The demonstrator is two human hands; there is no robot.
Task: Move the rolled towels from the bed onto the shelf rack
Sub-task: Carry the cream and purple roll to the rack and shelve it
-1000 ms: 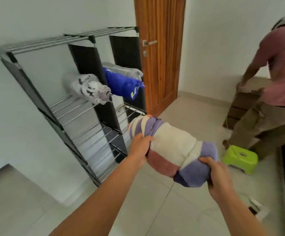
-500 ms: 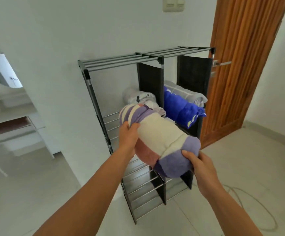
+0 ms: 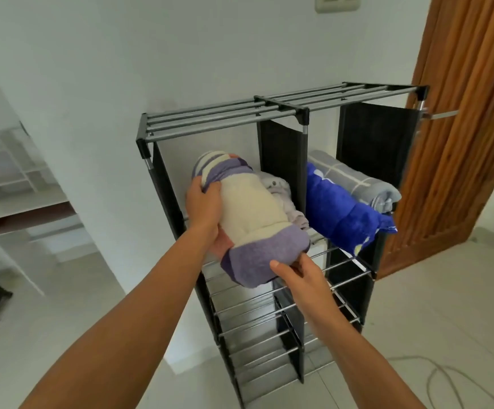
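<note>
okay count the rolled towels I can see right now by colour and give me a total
Purple, cream and pink striped towel, held in both hands at the rack's left compartment: 1
White patterned towel: 1
Blue towel: 1
Grey checked towel: 1
Total: 4

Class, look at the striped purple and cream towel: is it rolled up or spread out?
Rolled up. The striped towel forms a thick cylinder, held at its ends by the left hand and right hand.
</note>
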